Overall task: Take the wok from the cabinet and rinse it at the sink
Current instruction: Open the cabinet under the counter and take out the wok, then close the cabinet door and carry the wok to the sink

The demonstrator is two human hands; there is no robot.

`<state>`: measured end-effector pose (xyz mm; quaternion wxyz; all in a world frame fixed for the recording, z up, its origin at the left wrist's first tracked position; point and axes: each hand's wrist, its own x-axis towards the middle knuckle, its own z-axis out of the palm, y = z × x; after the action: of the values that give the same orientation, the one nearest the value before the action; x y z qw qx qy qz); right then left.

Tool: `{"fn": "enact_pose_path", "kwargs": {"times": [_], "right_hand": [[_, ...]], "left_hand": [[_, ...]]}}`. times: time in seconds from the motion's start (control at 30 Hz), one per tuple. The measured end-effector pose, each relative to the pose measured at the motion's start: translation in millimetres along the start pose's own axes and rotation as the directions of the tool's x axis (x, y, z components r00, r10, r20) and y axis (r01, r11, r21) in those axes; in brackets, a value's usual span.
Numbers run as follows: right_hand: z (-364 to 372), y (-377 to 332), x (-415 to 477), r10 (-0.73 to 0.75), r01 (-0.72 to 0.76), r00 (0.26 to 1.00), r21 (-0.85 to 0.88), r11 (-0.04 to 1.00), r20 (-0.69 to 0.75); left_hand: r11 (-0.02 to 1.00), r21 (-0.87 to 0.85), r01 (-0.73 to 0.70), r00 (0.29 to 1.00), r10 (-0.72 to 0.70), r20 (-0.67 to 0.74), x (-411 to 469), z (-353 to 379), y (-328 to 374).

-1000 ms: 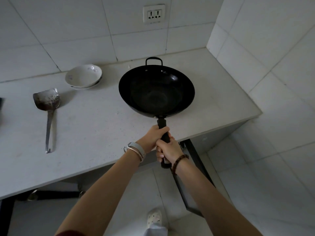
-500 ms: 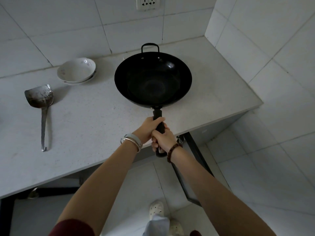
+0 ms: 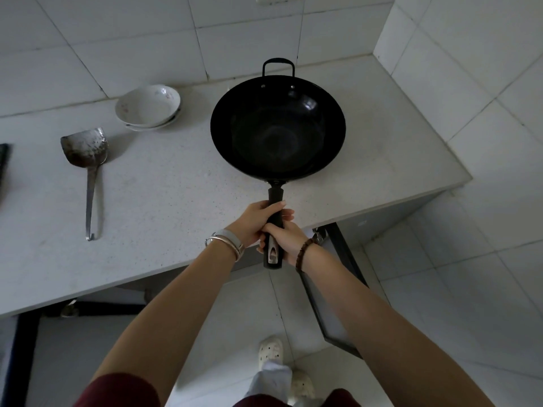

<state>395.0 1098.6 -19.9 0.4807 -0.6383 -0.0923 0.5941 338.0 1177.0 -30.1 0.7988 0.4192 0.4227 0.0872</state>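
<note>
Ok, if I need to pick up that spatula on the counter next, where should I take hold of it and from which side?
Take the spatula by its long, thin handle, around mid-length, coming from above. It lies flat on the counter, blade toward the wall, hooked end toward the person, and with bare counter either side a pinch across the handle should work. Both hands are now on the wok handle.

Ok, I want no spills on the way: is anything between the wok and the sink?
Cannot say: no sink is in view. Both hands, left hand and right hand, grip the wok. The bowls and spatula lie to its left.
</note>
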Motion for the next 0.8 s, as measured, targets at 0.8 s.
{"fn": "enact_pose_path", "kwargs": {"times": [0.8], "right_hand": [[-57.8, 102.9, -80.9, 0.017, -0.034, 0.993, 0.147, 0.988, 0.118]], "left_hand": [[0.909, -0.378, -0.178, 0.941, 0.045, -0.335, -125.3, -36.4, -128.9]]}}
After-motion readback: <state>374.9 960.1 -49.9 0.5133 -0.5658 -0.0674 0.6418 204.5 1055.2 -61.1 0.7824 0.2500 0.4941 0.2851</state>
